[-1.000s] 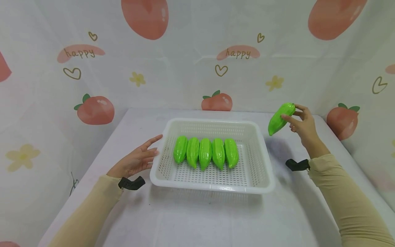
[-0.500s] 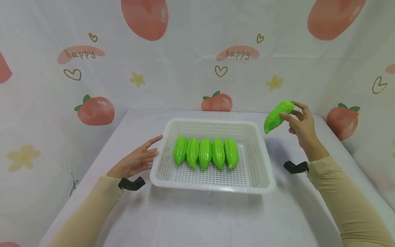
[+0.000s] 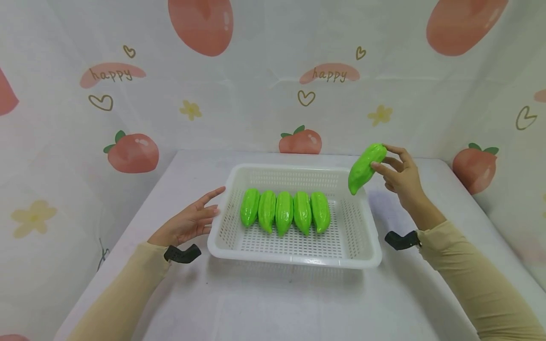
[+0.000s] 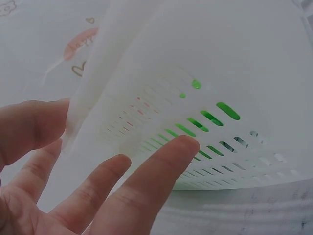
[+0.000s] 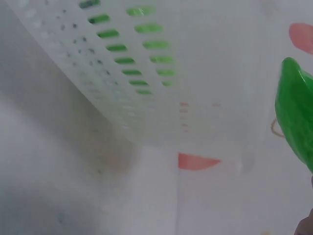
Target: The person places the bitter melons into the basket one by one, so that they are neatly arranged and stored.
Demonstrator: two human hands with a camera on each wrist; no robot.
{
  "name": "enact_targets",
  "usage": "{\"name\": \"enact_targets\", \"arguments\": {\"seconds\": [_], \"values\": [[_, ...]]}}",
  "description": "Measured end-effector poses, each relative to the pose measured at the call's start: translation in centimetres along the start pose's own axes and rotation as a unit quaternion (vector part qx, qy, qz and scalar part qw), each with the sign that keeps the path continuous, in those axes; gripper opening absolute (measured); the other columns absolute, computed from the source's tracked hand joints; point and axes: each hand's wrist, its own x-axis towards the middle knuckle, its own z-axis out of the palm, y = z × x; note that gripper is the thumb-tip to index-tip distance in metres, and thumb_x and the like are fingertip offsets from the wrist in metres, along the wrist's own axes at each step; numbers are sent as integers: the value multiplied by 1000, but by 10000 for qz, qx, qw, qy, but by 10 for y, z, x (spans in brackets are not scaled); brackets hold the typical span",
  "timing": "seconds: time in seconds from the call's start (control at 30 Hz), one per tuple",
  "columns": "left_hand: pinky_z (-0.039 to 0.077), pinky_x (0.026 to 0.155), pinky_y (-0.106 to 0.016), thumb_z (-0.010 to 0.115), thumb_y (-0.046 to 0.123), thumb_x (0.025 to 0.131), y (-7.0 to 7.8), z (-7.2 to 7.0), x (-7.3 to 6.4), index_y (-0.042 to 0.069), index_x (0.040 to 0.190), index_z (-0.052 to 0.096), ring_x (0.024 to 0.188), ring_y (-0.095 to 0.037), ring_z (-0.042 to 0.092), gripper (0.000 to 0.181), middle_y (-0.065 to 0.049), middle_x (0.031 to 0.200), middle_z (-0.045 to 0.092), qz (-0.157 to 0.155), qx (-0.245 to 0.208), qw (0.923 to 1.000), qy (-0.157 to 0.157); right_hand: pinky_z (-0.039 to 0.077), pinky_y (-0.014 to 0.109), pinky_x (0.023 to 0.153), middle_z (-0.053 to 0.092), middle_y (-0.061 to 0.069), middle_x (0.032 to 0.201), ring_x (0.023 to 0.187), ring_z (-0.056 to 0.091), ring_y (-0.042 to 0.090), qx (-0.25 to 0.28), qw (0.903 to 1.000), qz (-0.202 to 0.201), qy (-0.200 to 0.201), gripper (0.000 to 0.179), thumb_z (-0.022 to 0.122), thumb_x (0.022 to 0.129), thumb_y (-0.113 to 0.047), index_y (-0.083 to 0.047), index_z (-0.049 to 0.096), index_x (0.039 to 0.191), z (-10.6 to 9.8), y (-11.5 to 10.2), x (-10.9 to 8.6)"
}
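Note:
In the head view, my right hand [image 3: 403, 180] pinches a glossy green vegetable [image 3: 366, 168], plump, bumpy and pointed like a bitter melon. It is held tilted, tip down, overlapping the right back corner of the white plastic basket [image 3: 294, 260]. Inside the basket, several matching green vegetables [image 3: 284, 213] lie side by side in a row, tips toward me. My left hand [image 3: 187, 221] rests at the basket's left side, fingers extended. The left wrist view shows its fingertips [image 4: 188, 144] against the slotted outer wall. At the right wrist view's edge the held vegetable [image 5: 298, 112] is partly cut off.
A white cloth covers the table [image 3: 256, 303] under the basket. Behind it hangs a white backdrop [image 3: 256, 94] printed with peaches, hearts and flowers. Black bands [image 3: 182, 254] sit at both wrists. A thin dark wire-like strand [image 3: 102, 253] shows at the table's left edge.
My right hand has carried the green vegetable leftward, rising slightly and then lowering, from beside the basket to its right rim. My left hand and the row of vegetables have stayed in place.

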Motion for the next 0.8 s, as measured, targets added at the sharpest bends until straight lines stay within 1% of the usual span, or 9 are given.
{"name": "enact_targets", "arguments": {"seconds": [0.13,0.3,0.4,0.47,0.53,0.57,0.63,0.67,0.8], "values": [[54,91,-42,50,13,101,0,1,0,35,154,16,113,-21,64,67,-3,137,49,4,-14,10000,10,27,15,40,63,-12,101,48,33,3,-618,9978,200,-145,45,70,89,-9,-33,53,124,8,6,-4],[54,92,-42,51,13,101,0,1,0,35,154,16,113,-21,64,67,-3,137,48,-13,-62,10000,3,30,14,42,61,-16,104,51,40,-1,-1424,9885,326,-389,45,71,88,-13,-35,52,122,15,14,-8],[55,91,-42,50,13,101,0,0,1,35,154,16,113,-21,64,67,-3,137,49,-18,-52,10000,24,36,16,50,60,-16,110,72,53,0,-1937,9787,469,-492,45,73,87,-20,-33,52,124,18,17,-11],[55,91,-42,50,13,101,0,0,1,35,154,16,113,-21,64,67,-2,136,49,-13,-45,10000,24,43,22,63,59,-8,118,99,56,10,-2240,9714,528,-579,48,74,86,-24,-28,51,128,20,18,-12],[55,91,-42,51,13,101,-1,0,1,35,154,16,112,-21,64,67,-2,136,50,-16,-41,10000,36,49,36,81,58,4,127,123,48,24,-2509,9642,540,-665,54,74,86,-27,-21,49,132,22,18,-14],[55,91,-42,51,13,101,-1,0,2,35,154,16,112,-21,65,67,-2,135,50,-16,-43,10000,40,48,44,89,56,10,130,129,42,30,-2596,9616,536,-708,56,75,86,-27,-18,47,134,23,18,-15],[55,91,-42,51,12,101,0,1,1,35,154,16,112,-21,65,68,-2,135,50,-22,-60,10000,39,42,60,99,53,19,135,135,35,40,-2746,9570,504,-788,60,75,85,-27,-13,45,135,24,17,-17],[55,91,-42,51,12,101,0,0,1,35,154,16,112,-21,65,68,-2,135,50,-22,-65,10000,42,38,65,102,52,21,135,136,33,42,-2815,9548,498,-820,61,75,85,-27,-11,45,135,25,16,-18],[55,91,-42,50,13,101,0,0,2,35,155,16,111,-20,65,67,-2,135,50,-21,-25,10000,69,35,70,102,52,24,135,137,32,46,-3025,9471,486,-954,59,76,84,-27,-9,47,133,27,15,-20]]}}
